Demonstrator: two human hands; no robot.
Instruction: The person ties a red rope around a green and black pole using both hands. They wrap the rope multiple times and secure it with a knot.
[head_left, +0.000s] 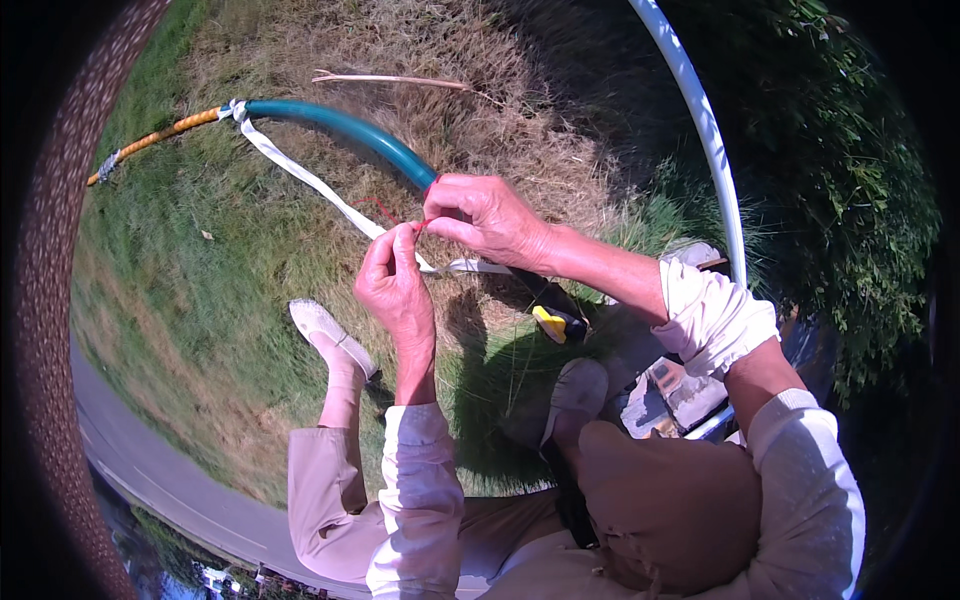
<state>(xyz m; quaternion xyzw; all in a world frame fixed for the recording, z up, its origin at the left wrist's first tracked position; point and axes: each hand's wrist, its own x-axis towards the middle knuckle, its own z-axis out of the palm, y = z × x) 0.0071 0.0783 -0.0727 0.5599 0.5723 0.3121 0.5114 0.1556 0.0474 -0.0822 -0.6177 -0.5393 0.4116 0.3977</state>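
Observation:
My left hand (396, 277) pinches a thin red string (373, 201) between thumb and forefinger. Close beside it, my right hand (491, 221) has its thumb and fingers closed on the same string, at the end of a teal hose (352, 135). Some red shows around the hose where my right fingers cover it. A white cloth strip (300, 174) is knotted at the hose's far end and runs behind my hands. Past my right hand a black tube (536, 285) slants down towards a yellow piece (550, 324).
An orange-wrapped pole (165, 133) extends left from the knot. A dry stick (397, 79) lies on the grass. A white curved pipe (701, 112) passes before leafy bushes (847, 187). Stones (682, 394) lie near my right foot (577, 390); a road (172, 495) runs lower left.

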